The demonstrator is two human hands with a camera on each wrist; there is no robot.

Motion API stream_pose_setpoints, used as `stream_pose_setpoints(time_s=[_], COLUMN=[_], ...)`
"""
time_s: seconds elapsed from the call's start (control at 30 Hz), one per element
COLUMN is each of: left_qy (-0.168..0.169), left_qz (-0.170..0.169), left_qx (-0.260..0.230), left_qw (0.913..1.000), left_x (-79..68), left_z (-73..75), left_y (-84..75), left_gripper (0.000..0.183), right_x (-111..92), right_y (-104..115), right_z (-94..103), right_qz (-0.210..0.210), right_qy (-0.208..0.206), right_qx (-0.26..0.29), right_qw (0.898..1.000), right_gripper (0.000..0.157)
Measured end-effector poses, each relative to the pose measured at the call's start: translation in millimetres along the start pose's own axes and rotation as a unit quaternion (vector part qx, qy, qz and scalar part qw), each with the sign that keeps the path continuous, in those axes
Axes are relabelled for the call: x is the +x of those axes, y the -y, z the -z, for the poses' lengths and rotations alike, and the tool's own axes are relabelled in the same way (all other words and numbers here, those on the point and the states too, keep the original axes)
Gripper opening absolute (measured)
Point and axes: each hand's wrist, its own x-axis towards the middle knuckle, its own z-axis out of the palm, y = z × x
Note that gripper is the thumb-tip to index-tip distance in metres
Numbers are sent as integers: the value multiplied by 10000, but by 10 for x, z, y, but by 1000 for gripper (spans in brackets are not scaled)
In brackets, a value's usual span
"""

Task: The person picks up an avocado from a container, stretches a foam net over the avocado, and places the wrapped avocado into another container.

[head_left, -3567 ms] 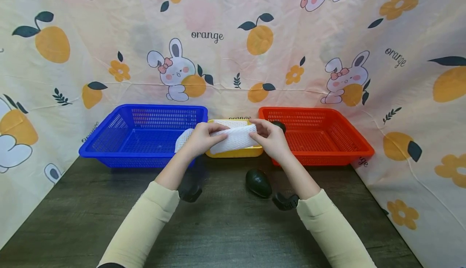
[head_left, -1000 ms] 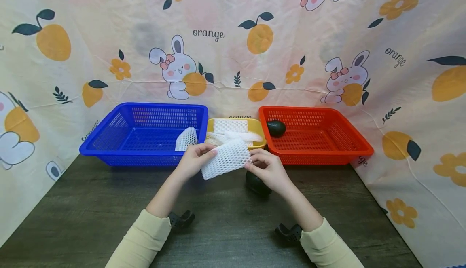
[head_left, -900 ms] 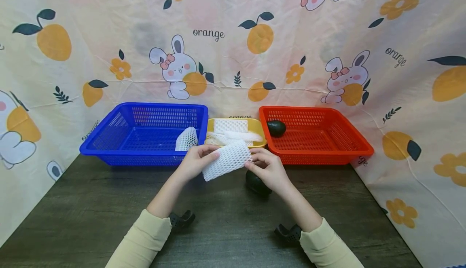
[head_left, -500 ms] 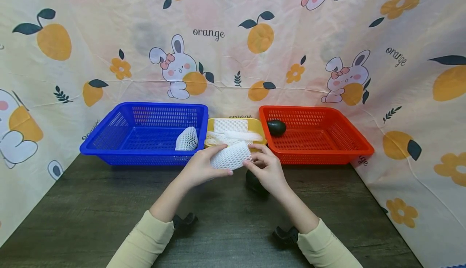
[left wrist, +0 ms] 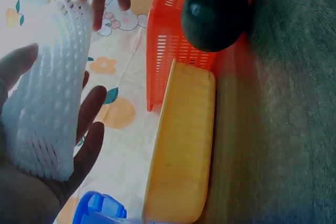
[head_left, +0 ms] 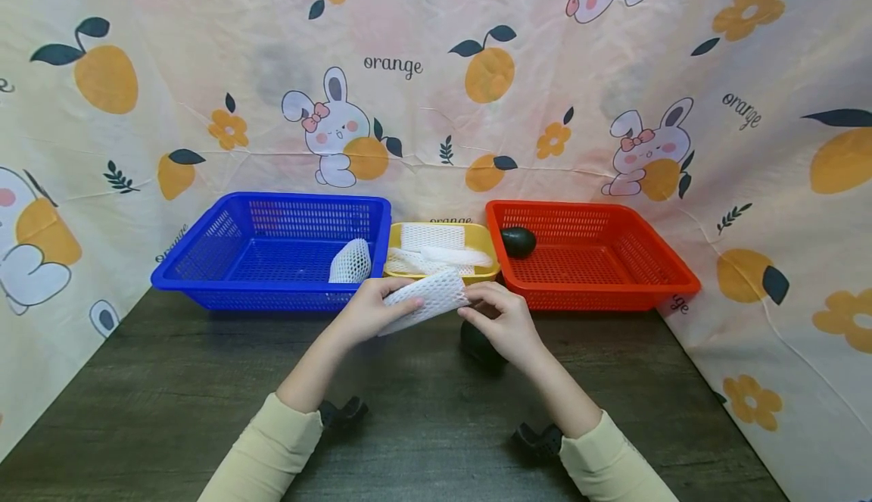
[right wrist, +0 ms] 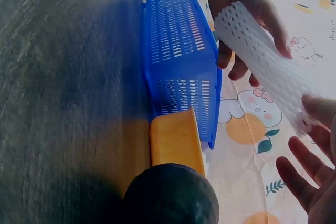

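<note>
A white foam net sleeve (head_left: 436, 296) hangs tilted above the table, its right end higher. My left hand (head_left: 368, 314) grips its left part, thumb on the near side and fingers behind. At the right end, my right hand (head_left: 507, 326) pinches the rim of the opening between thumb and fingers; the left wrist view shows those fingertips right at the mouth of the sleeve (left wrist: 50, 87). Just under the right hand, a dark green avocado (head_left: 478, 344) lies on the table, partly covered by the hand in the head view.
A blue basket (head_left: 245, 288) at back left holds a net-wrapped item (head_left: 350, 262). More white foam sleeves (head_left: 432, 235) lie in the yellow basket (head_left: 482, 238) at the middle. The red basket (head_left: 599, 297) at back right has an avocado (head_left: 518, 242) in its left corner.
Both hands have come back from over the yellow basket toward the body with the foam net sleeve. The left hand has shifted its grip on the sleeve, while the right stays at its end.
</note>
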Motion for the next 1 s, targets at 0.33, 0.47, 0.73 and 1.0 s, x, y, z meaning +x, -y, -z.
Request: stream_pose_setpoints(time_s=[0.33, 0.47, 0.73, 1.0], left_qy=[-111, -170, -260, 87], left_qz=[66, 124, 46, -35], left_qx=[-446, -512, -526, -145], left_qw=[9989, 9985, 9983, 9999], left_x=[19, 4, -17, -3], left_z=[105, 169, 244, 167], left_y=[4, -16, 5, -4], left_gripper=[14, 17, 18, 27], right_x=[-17, -8, -7, 0], right_y=[-205, -178, -132, 84], right_z=[20, 60, 56, 6], right_qz=[-61, 7, 0, -231], right_qy=[262, 447, 536, 208], right_qx=[-19, -44, 69, -62], right_qw=[9996, 9990, 9985, 9995], right_gripper=[14, 16, 14, 12])
